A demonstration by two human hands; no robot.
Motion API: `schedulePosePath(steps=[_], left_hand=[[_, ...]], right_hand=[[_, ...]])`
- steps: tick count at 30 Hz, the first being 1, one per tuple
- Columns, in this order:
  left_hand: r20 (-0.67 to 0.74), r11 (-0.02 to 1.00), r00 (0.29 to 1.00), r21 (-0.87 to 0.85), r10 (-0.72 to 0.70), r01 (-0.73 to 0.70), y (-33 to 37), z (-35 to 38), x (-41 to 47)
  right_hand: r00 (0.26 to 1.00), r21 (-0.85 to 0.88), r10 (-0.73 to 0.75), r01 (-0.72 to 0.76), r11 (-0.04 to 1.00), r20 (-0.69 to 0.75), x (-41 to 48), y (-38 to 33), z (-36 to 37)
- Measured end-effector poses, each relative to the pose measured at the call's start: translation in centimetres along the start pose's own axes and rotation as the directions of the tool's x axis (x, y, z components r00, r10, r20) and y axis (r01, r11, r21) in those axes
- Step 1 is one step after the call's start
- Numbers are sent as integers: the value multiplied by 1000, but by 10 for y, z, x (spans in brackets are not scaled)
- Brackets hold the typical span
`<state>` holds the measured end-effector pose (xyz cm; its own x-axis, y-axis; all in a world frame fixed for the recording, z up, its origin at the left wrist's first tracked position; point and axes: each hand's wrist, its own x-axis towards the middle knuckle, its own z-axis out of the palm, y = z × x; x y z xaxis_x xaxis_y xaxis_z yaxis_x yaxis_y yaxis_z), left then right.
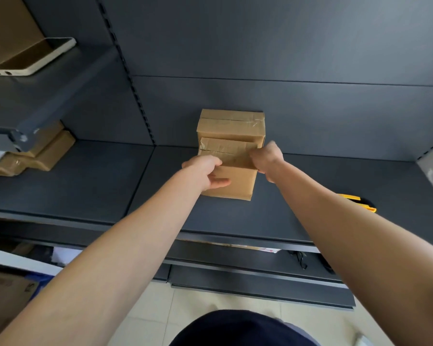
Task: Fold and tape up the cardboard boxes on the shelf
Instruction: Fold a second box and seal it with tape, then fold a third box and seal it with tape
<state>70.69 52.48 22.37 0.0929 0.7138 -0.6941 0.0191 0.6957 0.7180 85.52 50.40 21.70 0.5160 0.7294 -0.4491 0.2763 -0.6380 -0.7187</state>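
No text, label, brand or number can be read anywhere. The cardboard carton (3, 293) at the lower left of the frame carries dark printing, but it is too blurred and cropped to make out a single letter.

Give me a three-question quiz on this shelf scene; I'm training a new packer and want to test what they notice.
1. True or false: both hands are on the front cardboard box.
2. Which item lies on the shelf to the right of the person's right forearm?
A. a tape roll
B. a yellow utility knife
C. scissors
3. Fill in: behind the held box, against the back panel, stands a second box already sealed with clear ____.

Key:
1. True: the left hand grips its left side and the right hand its right edge.
2. B, the yellow utility knife.
3. tape
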Motion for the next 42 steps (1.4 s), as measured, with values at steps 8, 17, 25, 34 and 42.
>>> schedulePosePath(steps=[8,17,25,34,42], left_hand=[[-96,999,995,-29,-32,30,8,-14,-2],[-382,986,923,-133,38,-96,7,-25,-8],[-496,937,860,-229,120,-263,-1,-30,-11],[-619,897,773,-254,137,-363,-25,-62,-47],[-760,911,527,210,381,-355,-103,-186,-132]], right_hand=[[994,170,-22,4,985,108,13,-11,-7],[956,142,-98,60,988,278,11,-24,18],[924,138,-231,197,971,306,13,-37,24],[778,104,-579,573,813,243,-43,-64,60],[284,-82,-680,946,313,676,-176,-64,167]])
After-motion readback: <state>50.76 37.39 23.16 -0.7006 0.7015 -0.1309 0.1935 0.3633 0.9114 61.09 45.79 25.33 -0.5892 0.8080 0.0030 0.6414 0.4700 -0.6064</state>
